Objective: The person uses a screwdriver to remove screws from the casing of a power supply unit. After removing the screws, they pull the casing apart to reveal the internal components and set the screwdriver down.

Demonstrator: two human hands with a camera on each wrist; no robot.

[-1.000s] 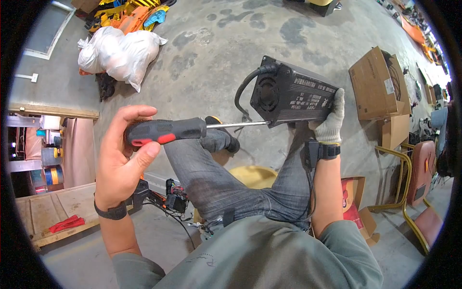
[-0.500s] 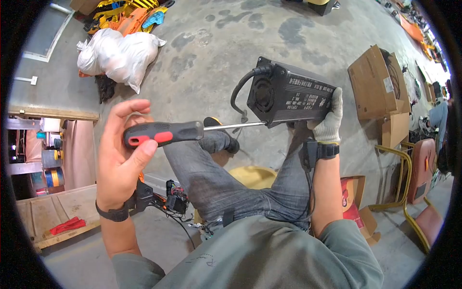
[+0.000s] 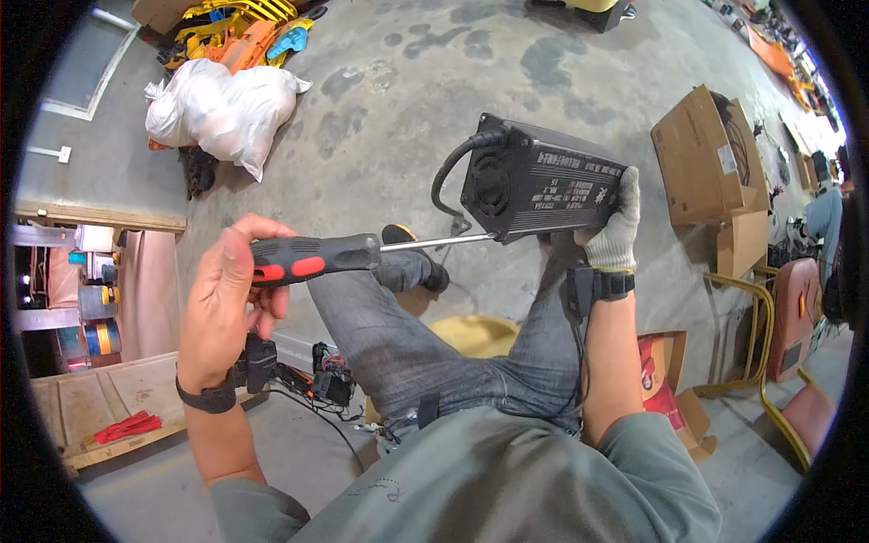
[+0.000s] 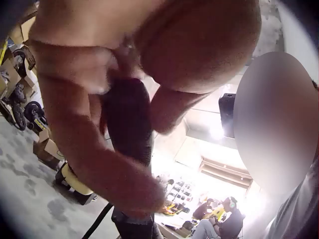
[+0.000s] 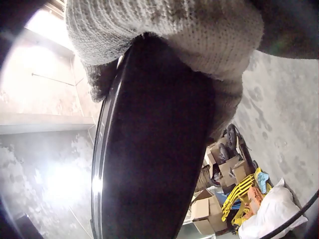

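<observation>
My bare left hand (image 3: 213, 312) grips the back of a screwdriver (image 3: 339, 253) with a black and red handle, thumb along its upper side. The metal shaft reaches right, its tip at the lower corner of the fan end of a black charger (image 3: 566, 195). That box has white print, a round fan grille and a thick black cable (image 3: 442, 176). My right hand (image 3: 615, 237), in a white knit glove, holds the far end. In the right wrist view, gloved fingers (image 5: 164, 25) wrap the dark casing (image 5: 154, 144). The left wrist view shows fingers around the handle (image 4: 128, 119).
Both legs (image 3: 380, 339) are below the charger. A white sack (image 3: 226, 113) lies on the floor at upper left, and an open cardboard box (image 3: 697, 163) stands at right beside a metal-framed chair (image 3: 765, 335). Red cloth (image 3: 127, 425) lies on a wooden surface at lower left.
My left hand has turned around the screwdriver handle, its thumb moving from below to the top, and the red patches have rotated. The charger has shifted slightly left.
</observation>
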